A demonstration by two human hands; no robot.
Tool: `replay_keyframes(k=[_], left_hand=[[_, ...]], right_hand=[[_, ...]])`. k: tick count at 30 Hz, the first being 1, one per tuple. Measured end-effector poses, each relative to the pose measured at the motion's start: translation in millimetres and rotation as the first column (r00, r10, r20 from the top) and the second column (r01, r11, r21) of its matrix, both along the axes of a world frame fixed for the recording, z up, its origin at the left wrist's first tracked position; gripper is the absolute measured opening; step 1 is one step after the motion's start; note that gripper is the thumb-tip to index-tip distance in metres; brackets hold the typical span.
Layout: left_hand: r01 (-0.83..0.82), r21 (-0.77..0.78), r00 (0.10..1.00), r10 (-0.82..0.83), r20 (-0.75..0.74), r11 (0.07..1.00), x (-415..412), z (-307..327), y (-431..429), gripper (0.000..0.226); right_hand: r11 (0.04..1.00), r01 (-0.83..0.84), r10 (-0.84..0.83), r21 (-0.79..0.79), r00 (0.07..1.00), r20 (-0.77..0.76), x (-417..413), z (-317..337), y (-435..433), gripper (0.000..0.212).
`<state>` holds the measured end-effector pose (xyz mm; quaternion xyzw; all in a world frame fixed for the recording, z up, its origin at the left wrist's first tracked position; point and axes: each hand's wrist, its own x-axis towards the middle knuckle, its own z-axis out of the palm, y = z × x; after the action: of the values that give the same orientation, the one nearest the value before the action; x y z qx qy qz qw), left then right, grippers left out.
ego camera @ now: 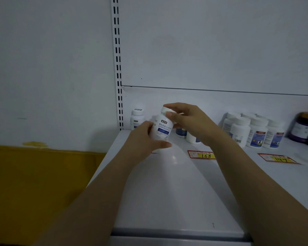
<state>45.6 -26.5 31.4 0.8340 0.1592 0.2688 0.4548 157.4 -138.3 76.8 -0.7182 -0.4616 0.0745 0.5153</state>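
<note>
A white pill bottle (163, 127) with a blue label band is held above the white shelf (167, 183), tilted slightly to the right. My left hand (144, 139) grips its lower body, thumb under the base. My right hand (188, 121) pinches its white cap from above with thumb and fingers. A matching white bottle (137, 118) stands upright at the shelf's back left corner.
Two bottles (187, 134) stand partly hidden behind my right hand. Several white bottles (252, 131) cluster at the back right, with dark purple jars (304, 128) beyond. Red-and-yellow price tags (202, 154) (278, 158) lie flat on the shelf. A slotted upright (118, 68) bounds the shelf's left side; a yellow surface (39, 183) lies lower left.
</note>
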Motion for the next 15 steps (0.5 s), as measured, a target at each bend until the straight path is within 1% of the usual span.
replay_keyframes(k=[2,4,5,6,8,9,12,13,15], left_hand=[[-0.049,0.146,0.996,0.059,-0.067,0.988,-1,-2,-1,0.052],[-0.104,0.286,0.987,0.135,-0.092,0.953,-4,-6,1,0.051],[-0.134,0.34,0.979,0.178,-0.1,0.931,-6,-9,4,0.053],[-0.166,0.379,0.968,0.224,-0.113,0.91,-9,-12,6,0.058],[-0.195,0.429,0.936,0.298,-0.187,0.882,-13,-17,11,0.073],[-0.188,0.461,0.916,0.324,-0.238,0.867,-15,-19,12,0.083],[-0.116,0.58,0.854,0.379,-0.357,0.807,-18,-20,6,0.107],[-0.078,0.597,0.835,0.379,-0.398,0.798,-18,-20,4,0.111],[-0.016,0.577,0.792,0.363,-0.491,0.817,-19,-22,4,0.116]], right_hand=[[0.998,0.038,-0.033,-0.058,0.995,0.093,-2,-5,6,0.032],[0.989,0.097,-0.074,-0.108,0.977,0.202,-6,-10,10,0.035],[0.985,0.133,-0.105,-0.109,0.967,0.234,-7,-10,12,0.036],[0.982,0.164,-0.138,-0.092,0.961,0.24,-7,-9,15,0.036],[0.977,0.208,-0.191,-0.053,0.956,0.222,-6,-3,21,0.036],[0.973,0.225,-0.207,-0.056,0.951,0.232,-4,1,26,0.036],[0.96,0.262,-0.216,-0.102,0.919,0.329,1,13,46,0.038],[0.956,0.275,-0.226,-0.104,0.914,0.338,3,15,53,0.038],[0.948,0.295,-0.244,-0.117,0.914,0.324,9,17,66,0.037]])
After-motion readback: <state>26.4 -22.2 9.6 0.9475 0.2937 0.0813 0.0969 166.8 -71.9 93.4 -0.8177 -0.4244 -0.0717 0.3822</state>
